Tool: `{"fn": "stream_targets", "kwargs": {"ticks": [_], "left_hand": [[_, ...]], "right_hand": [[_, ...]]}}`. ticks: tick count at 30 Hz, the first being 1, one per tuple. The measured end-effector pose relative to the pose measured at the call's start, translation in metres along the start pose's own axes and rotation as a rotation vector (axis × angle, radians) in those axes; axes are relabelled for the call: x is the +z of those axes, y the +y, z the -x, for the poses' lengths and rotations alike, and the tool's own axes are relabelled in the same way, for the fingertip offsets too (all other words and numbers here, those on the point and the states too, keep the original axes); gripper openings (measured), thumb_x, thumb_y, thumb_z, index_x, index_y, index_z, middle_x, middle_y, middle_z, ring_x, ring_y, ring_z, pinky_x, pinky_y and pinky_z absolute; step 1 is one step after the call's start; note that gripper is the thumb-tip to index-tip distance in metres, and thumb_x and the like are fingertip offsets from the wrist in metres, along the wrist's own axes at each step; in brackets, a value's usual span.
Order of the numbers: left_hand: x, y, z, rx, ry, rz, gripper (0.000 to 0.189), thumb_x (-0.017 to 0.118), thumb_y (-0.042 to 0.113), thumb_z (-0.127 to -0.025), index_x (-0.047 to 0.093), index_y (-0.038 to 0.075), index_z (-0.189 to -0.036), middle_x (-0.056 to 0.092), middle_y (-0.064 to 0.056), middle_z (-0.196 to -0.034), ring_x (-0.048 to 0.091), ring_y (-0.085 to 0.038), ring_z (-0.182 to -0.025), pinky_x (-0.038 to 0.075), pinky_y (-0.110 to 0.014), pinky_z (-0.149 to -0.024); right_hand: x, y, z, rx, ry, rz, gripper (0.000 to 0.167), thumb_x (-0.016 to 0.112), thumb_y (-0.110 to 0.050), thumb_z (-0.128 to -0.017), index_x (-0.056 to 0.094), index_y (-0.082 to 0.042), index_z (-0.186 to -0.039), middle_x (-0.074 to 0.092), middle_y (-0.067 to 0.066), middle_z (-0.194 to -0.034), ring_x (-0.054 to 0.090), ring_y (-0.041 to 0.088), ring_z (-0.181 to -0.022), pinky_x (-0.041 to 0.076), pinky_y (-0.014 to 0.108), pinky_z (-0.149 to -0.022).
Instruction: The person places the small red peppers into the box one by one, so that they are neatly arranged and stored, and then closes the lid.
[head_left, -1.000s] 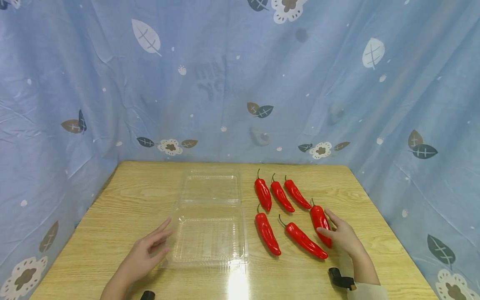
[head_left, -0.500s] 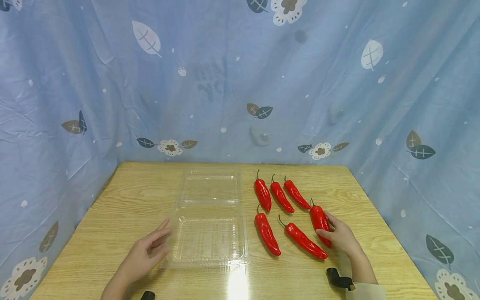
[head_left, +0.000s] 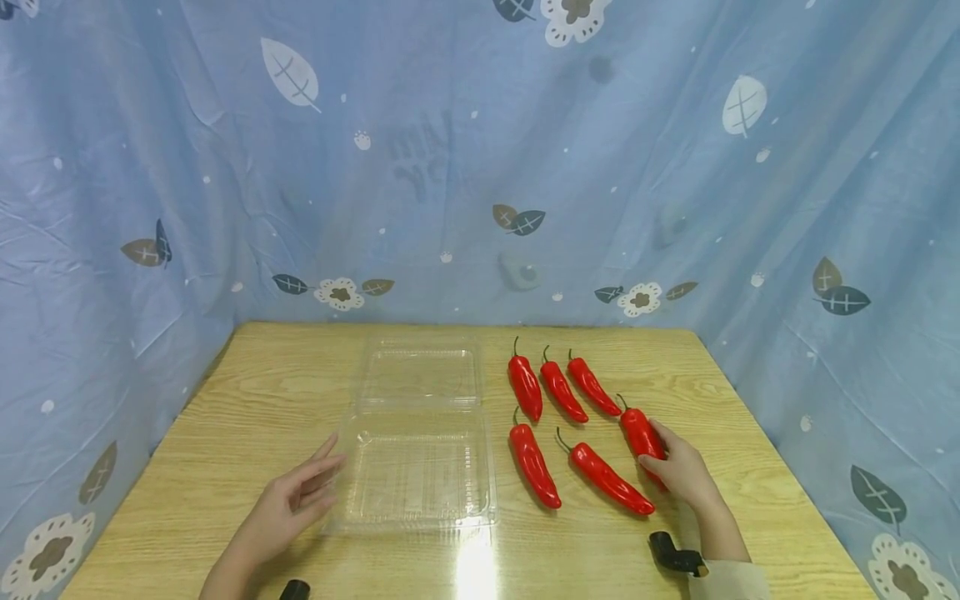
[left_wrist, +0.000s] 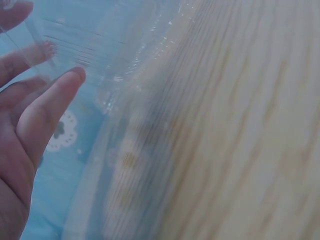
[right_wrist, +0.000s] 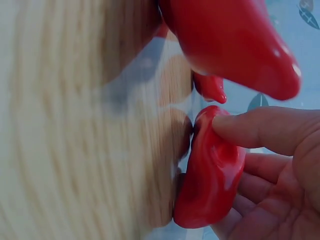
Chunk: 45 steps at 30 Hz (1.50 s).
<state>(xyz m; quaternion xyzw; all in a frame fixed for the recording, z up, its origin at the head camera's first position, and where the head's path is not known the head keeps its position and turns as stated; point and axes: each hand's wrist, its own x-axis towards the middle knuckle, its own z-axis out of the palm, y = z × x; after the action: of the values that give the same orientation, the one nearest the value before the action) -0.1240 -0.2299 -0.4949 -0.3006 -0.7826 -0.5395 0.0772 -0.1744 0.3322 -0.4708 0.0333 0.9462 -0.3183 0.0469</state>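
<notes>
My right hand [head_left: 686,475] pinches a red chili pepper [head_left: 642,435] at the right end of the pepper group. In the right wrist view the thumb presses one side of that pepper [right_wrist: 210,175] and the fingers lie behind it, close to the tabletop. Another red pepper [head_left: 611,479] lies just left of it. My left hand [head_left: 288,504] is at the left edge of a clear plastic clamshell box [head_left: 412,479], whose lid [head_left: 422,375] is folded back. In the left wrist view its loosely bent fingers overlap the clear plastic [left_wrist: 100,60].
Several more red peppers with green stems, such as the back-left one [head_left: 525,387], lie between the box and my right hand. The wooden table [head_left: 285,375] is enclosed by a blue patterned curtain [head_left: 450,167]. Black wrist mounts [head_left: 675,554] sit by the forearms.
The right hand's fingers and thumb have drawn in on the right-end pepper, which has turned slightly. The left hand and the box have barely moved.
</notes>
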Motion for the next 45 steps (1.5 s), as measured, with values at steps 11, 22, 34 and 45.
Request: {"fn": "stream_targets", "kwargs": {"ticks": [11,22,34,45], "left_hand": [[-0.001,-0.004,0.001,0.038,-0.012,0.069,0.047,0.054,-0.018,-0.085,0.042,-0.018,-0.13,0.021,-0.034,-0.148,0.046,-0.004,-0.126,0.045,-0.014,-0.095],[-0.002,-0.002,0.0,0.044,-0.022,0.11,0.046,0.052,-0.019,-0.086,0.04,-0.02,-0.13,0.019,-0.033,-0.15,0.045,-0.005,-0.127,0.045,-0.014,-0.096],[-0.004,-0.005,-0.001,0.046,-0.055,0.134,0.047,0.051,-0.018,-0.087,0.037,-0.021,-0.131,0.014,-0.035,-0.15,0.042,-0.004,-0.13,0.043,-0.014,-0.097],[-0.003,-0.006,0.002,0.016,-0.066,0.158,0.049,0.049,-0.018,-0.088,0.035,-0.019,-0.134,0.01,-0.036,-0.149,0.04,-0.002,-0.131,0.042,-0.015,-0.098]], "right_hand": [[0.001,0.004,-0.002,0.036,0.033,-0.063,0.071,0.064,-0.014,-0.088,0.027,0.007,-0.145,0.039,0.036,-0.139,0.045,0.051,-0.12,0.049,0.055,-0.093],[-0.001,0.005,-0.002,0.067,0.015,-0.194,0.073,0.065,-0.019,-0.09,0.026,0.001,-0.148,0.033,0.031,-0.146,0.04,0.048,-0.128,0.047,0.052,-0.097],[-0.013,-0.001,0.009,0.024,0.041,-0.324,0.078,0.066,-0.031,-0.09,0.024,-0.005,-0.15,0.032,0.029,-0.148,0.04,0.044,-0.13,0.049,0.013,-0.079],[-0.023,-0.021,0.022,0.002,0.055,-0.401,0.074,0.065,-0.03,-0.09,0.026,-0.012,-0.151,0.034,0.024,-0.149,0.047,0.032,-0.128,0.051,0.015,-0.075]]}}
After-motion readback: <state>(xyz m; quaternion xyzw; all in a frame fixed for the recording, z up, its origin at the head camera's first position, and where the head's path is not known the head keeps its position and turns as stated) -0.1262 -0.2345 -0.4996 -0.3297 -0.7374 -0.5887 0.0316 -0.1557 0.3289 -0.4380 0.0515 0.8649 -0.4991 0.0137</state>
